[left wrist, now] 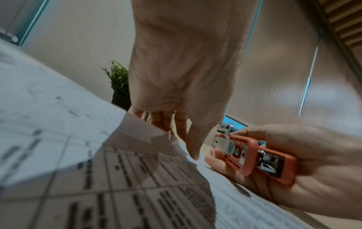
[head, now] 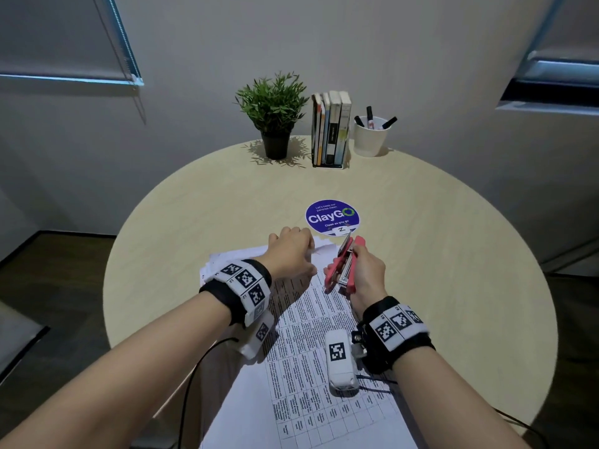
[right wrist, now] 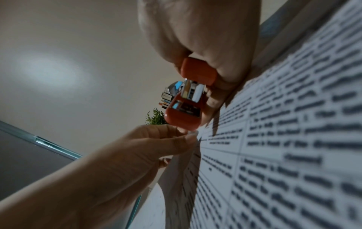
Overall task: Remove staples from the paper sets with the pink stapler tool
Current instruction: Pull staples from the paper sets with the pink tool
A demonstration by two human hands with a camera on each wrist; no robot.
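A stack of printed paper sets (head: 308,335) lies on the round table's near side. My left hand (head: 293,251) pinches the lifted far corner of the top sheet (left wrist: 125,139), which curls back toward me. Just to its right, my right hand (head: 368,270) grips the pink stapler tool (head: 340,267) above the papers, with its metal tip (head: 346,243) pointing away from me. In the left wrist view the stapler (left wrist: 252,156) sits in the right palm (left wrist: 313,162). From the right wrist, the stapler (right wrist: 186,111) hangs just above the left thumb (right wrist: 176,139). No staple is discernible.
Along the far edge of the beige table (head: 453,254) stand a potted plant (head: 275,115), a row of books (head: 330,128) and a white cup of markers (head: 371,136). A round blue ClayGo sticker (head: 332,217) lies just past my hands.
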